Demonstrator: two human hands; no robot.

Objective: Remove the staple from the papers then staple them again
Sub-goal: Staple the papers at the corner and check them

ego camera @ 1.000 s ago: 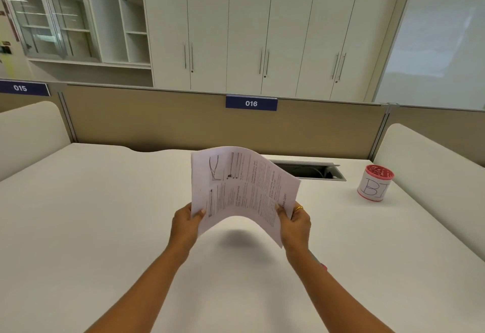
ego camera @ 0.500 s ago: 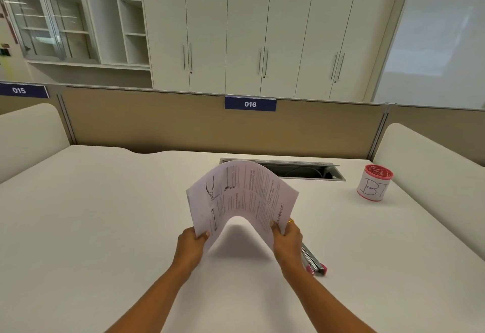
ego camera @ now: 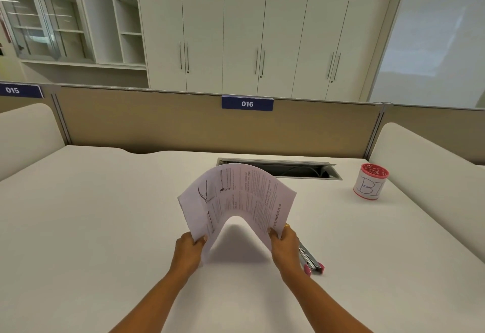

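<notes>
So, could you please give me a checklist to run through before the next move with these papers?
1. Grip on the printed white papers: ok; the left hand and right hand each pinch a lower edge.
2. Papers lying flat: not ok; they arch up above the white desk.
3. Position of the staple: cannot tell; too small to see.
4. Reach of the silver stapler with pink ends: probably ok; it lies on the desk beside the right wrist.
5. A hand free to take it: not ok; both hold the papers.
</notes>
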